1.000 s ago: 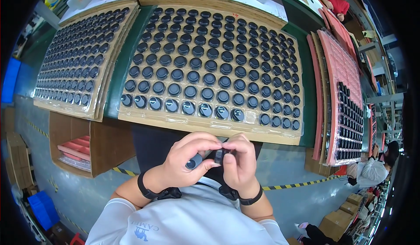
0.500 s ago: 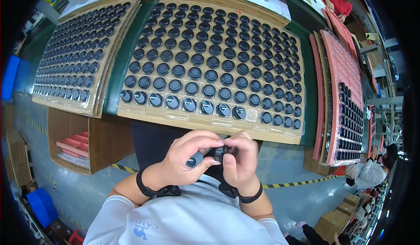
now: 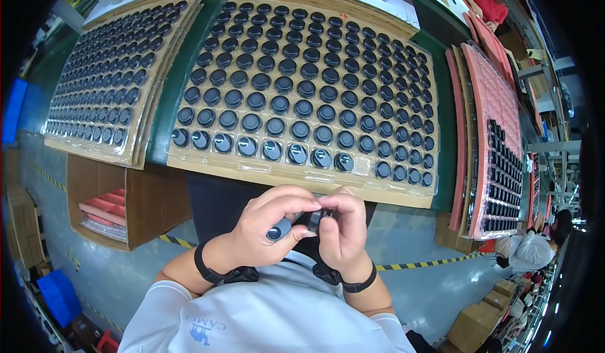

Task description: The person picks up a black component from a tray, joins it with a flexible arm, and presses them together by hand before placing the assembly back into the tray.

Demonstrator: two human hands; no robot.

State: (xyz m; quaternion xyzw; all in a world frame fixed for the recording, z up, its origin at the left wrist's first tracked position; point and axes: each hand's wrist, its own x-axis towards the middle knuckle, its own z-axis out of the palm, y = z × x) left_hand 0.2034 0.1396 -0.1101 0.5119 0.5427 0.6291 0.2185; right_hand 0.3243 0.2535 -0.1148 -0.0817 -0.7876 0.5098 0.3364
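Just in front of the middle tray's near edge, both my hands are close together. Thumb and fingers of my left hand [image 3: 268, 220] pinch a small black ring-like part [image 3: 314, 221], whose exact kind I cannot make out. The fingers of my right hand [image 3: 343, 224] close on the same part from the other side. A dark grey cylinder [image 3: 278, 229] with a rounded end is also tucked in my left hand, below the index finger. Rows of black round caps [image 3: 283, 106] stand in the clear plastic tray [image 3: 302, 179] beyond my hands; one front-row pocket shows bare plastic.
To the left lies another filled tray [image 3: 94, 145] on stacked boards. Pink trays [image 3: 477, 164] with black parts lean at the right. An open cardboard box [image 3: 129, 195] stands below the bench at left. A person in red [image 3: 482, 0] is at the far right.
My right hand has shifted slightly to the left, and the black part between both hands has turned a little. The grip on the grey cylinder is the same.
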